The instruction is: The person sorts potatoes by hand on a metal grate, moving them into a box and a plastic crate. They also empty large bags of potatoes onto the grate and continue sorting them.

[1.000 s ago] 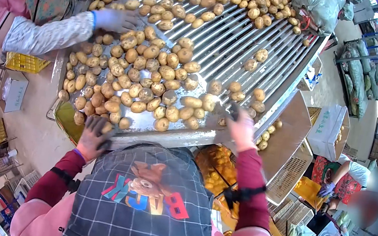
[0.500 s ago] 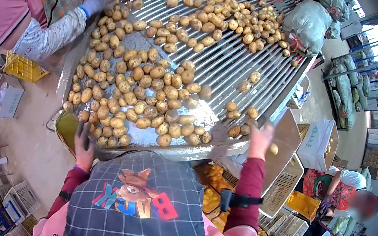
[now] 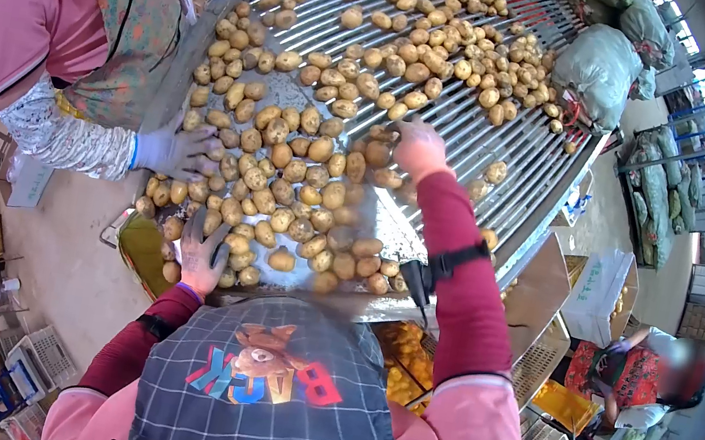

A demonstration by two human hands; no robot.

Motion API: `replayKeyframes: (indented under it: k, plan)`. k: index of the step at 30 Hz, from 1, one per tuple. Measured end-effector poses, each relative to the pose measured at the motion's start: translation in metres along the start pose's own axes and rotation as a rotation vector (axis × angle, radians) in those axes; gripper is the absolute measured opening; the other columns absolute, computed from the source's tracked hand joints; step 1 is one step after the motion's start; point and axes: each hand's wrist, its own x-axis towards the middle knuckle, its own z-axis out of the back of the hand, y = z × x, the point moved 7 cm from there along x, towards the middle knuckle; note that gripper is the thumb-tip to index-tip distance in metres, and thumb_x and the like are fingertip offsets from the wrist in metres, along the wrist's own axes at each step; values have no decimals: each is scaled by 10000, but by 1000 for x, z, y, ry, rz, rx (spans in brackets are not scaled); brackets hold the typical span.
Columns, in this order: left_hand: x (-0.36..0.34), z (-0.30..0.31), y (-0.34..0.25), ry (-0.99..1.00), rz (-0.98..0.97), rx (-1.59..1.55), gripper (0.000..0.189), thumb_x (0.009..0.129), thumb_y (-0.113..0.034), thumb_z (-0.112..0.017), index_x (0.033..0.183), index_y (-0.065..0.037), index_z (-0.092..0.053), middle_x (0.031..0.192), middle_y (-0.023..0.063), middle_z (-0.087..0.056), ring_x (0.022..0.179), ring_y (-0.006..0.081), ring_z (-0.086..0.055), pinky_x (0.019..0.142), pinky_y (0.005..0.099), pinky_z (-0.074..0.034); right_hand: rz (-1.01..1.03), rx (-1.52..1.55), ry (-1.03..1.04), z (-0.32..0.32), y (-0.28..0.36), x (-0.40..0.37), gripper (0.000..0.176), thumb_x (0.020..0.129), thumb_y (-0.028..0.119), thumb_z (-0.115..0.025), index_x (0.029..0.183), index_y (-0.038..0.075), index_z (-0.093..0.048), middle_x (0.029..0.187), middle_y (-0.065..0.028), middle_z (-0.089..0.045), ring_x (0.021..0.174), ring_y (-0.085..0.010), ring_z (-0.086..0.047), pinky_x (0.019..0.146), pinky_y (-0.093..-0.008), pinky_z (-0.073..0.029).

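Observation:
My left hand [image 3: 202, 252] rests at the near left edge of the sorting table, fingers stretched out and touching potatoes there; its fingers look dark grey. My right hand [image 3: 420, 149] reaches out over the middle of the table, cupped against several potatoes [image 3: 374, 150] that are blurred by motion. Its fingertips are partly hidden, but it does not look closed round any one of them. A loose layer of potatoes [image 3: 281, 259] covers the metal plate between my hands. More potatoes [image 3: 420, 53] lie on the slatted part beyond.
Across the left corner, a co-worker's gloved hands [image 3: 176, 151] are at the table edge [image 3: 168, 98]. A filled greenish sack [image 3: 597, 75] stands at the far right. Below the right edge are a cardboard box [image 3: 596, 296] and potatoes in a yellow container [image 3: 402, 365]. Another person stands farther right.
My right hand has swung from the table's right edge, where a potato was beside it, to the potatoes in the middle. My left hand has moved onto the near potatoes. The co-worker's hands have spread apart.

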Motion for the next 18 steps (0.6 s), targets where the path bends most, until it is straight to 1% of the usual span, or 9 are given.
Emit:
replayKeyframes:
  k: [3,4,9,10,12,13,14,17,18]
  plan:
    - [4,2,-1,18,14,-13,462,822,-185,-633,1284,-187,-654,1496,210,-379,1365,435,-347,1148,523,-275,58,-24,437,-70,3,39,466,899,380,-560,1309,168,-625,1385,-172,-564,1310,-365,-516,1064,-432,-460]
    - [3,4,0,28,27,-22,461,821,-184,-633,1281,-192,-656,1499,207,-378,1364,434,-349,1146,524,-276,-24,-60,376,-76,8,38,489,894,373,-556,1326,152,-614,1376,-168,-570,1310,-351,-520,1058,-430,-469]
    - [5,4,5,-2,53,-8,483,784,-160,-643,1264,-214,-673,1510,199,-382,1357,422,-364,1143,506,-292,-7,-125,441,-59,26,10,518,826,368,-662,1281,124,-638,1318,-186,-602,1216,-343,-595,1035,-437,-482]
    - [4,4,6,-1,62,-12,487,779,-153,-644,1261,-216,-675,1511,201,-383,1360,420,-365,1142,504,-294,-57,3,424,-70,10,10,555,759,341,-730,1255,107,-646,1248,-200,-633,1165,-365,-613,1008,-441,-493]
    - [1,3,6,-1,70,-14,492,772,-142,-647,1257,-220,-678,1514,205,-385,1367,418,-363,1143,502,-294,-15,204,330,-74,-18,-14,601,713,333,-775,1245,88,-640,1216,-218,-642,1175,-384,-598,992,-446,-492]
    - [2,3,9,-8,73,-12,492,770,-138,-649,1255,-222,-679,1516,208,-385,1372,418,-361,1143,502,-293,-137,379,222,-59,-34,-40,610,707,313,-794,1252,95,-628,1239,-232,-627,1177,-406,-585,992,-455,-484]
    - [2,2,11,-21,86,-11,493,769,-135,-650,1252,-224,-681,1519,210,-385,1377,418,-359,1144,502,-292,-211,392,51,-39,-51,-67,519,766,214,-819,1234,93,-629,1219,-180,-626,1103,-323,-632,1008,-412,-515]
    - [0,9,8,-103,71,-24,481,769,-141,-662,1248,-183,-680,1510,219,-403,1387,431,-355,1150,516,-278,-315,342,-584,26,-142,-188,523,763,52,-795,1247,47,-598,1173,-120,-636,1084,-246,-624,972,-351,-529]
    - [0,14,3,-121,52,-4,481,768,-143,-665,1248,-173,-678,1508,219,-406,1387,433,-355,1151,519,-275,-418,485,-661,50,-168,-233,509,774,18,-777,1249,44,-596,1154,-103,-636,1057,-219,-624,958,-331,-528]
